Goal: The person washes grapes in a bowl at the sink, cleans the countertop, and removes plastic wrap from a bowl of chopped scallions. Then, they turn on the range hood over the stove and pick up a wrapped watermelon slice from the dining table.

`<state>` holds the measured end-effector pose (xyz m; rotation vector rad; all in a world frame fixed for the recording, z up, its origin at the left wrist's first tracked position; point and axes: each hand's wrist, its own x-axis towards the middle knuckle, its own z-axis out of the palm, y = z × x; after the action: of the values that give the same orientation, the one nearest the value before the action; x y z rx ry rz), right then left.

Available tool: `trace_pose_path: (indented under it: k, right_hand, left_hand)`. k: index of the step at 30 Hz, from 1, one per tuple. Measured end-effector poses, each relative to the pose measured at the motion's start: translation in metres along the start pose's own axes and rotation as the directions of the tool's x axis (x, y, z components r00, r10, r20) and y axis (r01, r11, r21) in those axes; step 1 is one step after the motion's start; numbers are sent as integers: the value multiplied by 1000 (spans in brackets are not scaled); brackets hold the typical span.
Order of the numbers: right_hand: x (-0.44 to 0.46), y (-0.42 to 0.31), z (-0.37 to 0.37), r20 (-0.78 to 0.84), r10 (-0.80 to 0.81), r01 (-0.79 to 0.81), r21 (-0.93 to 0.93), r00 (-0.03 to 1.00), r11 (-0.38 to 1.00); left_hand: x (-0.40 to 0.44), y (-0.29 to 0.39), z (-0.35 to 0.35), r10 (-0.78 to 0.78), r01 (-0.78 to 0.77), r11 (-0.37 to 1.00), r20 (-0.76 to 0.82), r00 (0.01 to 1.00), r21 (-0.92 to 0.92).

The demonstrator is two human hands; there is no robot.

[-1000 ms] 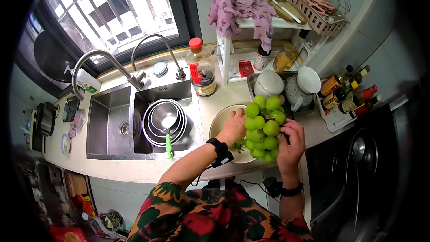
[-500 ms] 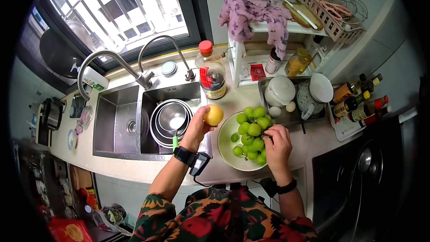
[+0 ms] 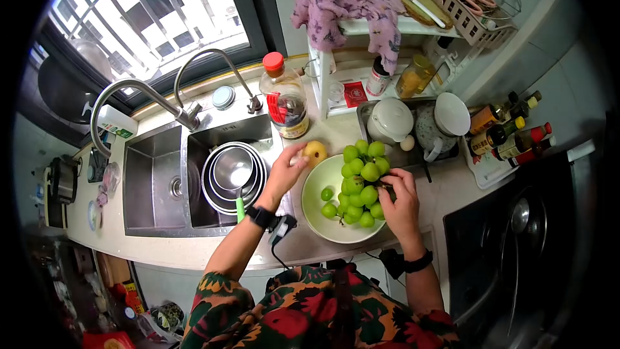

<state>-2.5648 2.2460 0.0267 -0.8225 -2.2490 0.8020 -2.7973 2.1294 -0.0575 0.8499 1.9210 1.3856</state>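
Yellow fruit (image 3: pixel 316 152) is clamped by left hand (image 3: pixel 286 171), at its fingertips | grapes (image 3: pixel 356 184) are gripped by right hand (image 3: pixel 401 205), lying just left of it | bowl (image 3: pixel 310 205) is set between hands, beneath grapes

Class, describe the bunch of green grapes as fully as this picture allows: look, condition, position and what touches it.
The bunch of green grapes is a dense cluster of large, round, smooth-looking fruit, bright green with light highlights. It lies over the right side of the pale bowl, its upper end reaching past the rim. The right hand grips it from its right side. Whether it rests fully on the bowl is unclear.
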Motion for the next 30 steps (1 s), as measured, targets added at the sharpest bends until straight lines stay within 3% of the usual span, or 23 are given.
trace_pose_path:
  k: [3, 5, 6, 7, 9, 13, 15, 16, 19, 25, 27, 30]
  right_hand:
    - [0, 9, 3, 24, 32, -36, 151, 999, 988]
    - [0, 5, 6, 18, -5, 2, 176, 1000, 984]
    - [-2, 1, 9, 29, -15, 9, 190, 999, 982]
    - [-2, -7, 7, 51, -65, 57, 149, 997, 987]
    - [-2, -22, 2, 77, -118, 110, 106, 990, 988]
    - [8, -59, -5, 189, -395, 407, -27, 899, 913]
    - [9, -76, 0, 185, -504, 516, -23, 844, 856]
    - [9, -83, 3, 203, -558, 577, -39, 804, 816]
    - [8, -105, 22, 330, -620, 681, -108, 711, 724]
    - [12, -102, 69, 376, -568, 601, 38, 732, 799]
    - [16, -97, 88, 364, -477, 470, 112, 800, 875]
    - [28, -100, 95, 335, -408, 408, 73, 850, 910]
  left_hand:
    - [-51, 22, 3, -362, 365, 931, 155, 919, 15]
    - [-82, 39, 18, -471, 495, 868, 254, 845, -35]
    - [-91, 34, 27, -463, 521, 826, 266, 845, -217]
    - [-96, 39, 32, -448, 528, 753, 281, 849, -393]
    - [-97, 42, 35, -477, 540, 751, 254, 842, -380]
    - [-109, 49, 36, -481, 496, 746, 157, 863, -444]
    - [-115, 49, 34, -449, 395, 734, 42, 893, -552]
    - [-120, 58, 29, -396, 349, 740, 46, 917, -575]
    - [-127, 71, 12, -450, 367, 666, 42, 892, -650]
    - [-159, 50, -22, -437, 273, 771, -166, 884, -575]
    - [-163, 46, -36, -439, 277, 750, -138, 888, -600]
    - [-165, 30, -52, -487, 342, 710, -79, 870, -615]
